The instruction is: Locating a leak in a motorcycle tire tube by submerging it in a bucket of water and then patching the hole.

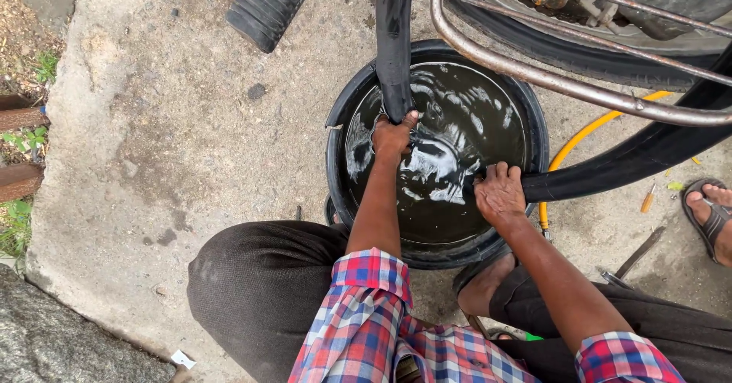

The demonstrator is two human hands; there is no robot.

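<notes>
A black rubber inner tube (395, 40) loops down into a round black tub (534, 116) full of dark water (457, 116). My left hand (393, 135) grips the tube where it enters the water at the tub's left side. My right hand (499, 192) is closed around the same tube where it leaves over the tub's right rim and runs off to the right (633, 158). The stretch between my hands lies under water. I am squatting behind the tub in a checked shirt and dark trousers.
A motorcycle wheel (579, 44) and rusty metal frame bar (534, 74) hang over the tub at top right. A ribbed black footrest (268, 6) is at top centre. A yellow hose (583, 135), small tools (633, 257) and another person's sandalled foot (713, 215) lie right.
</notes>
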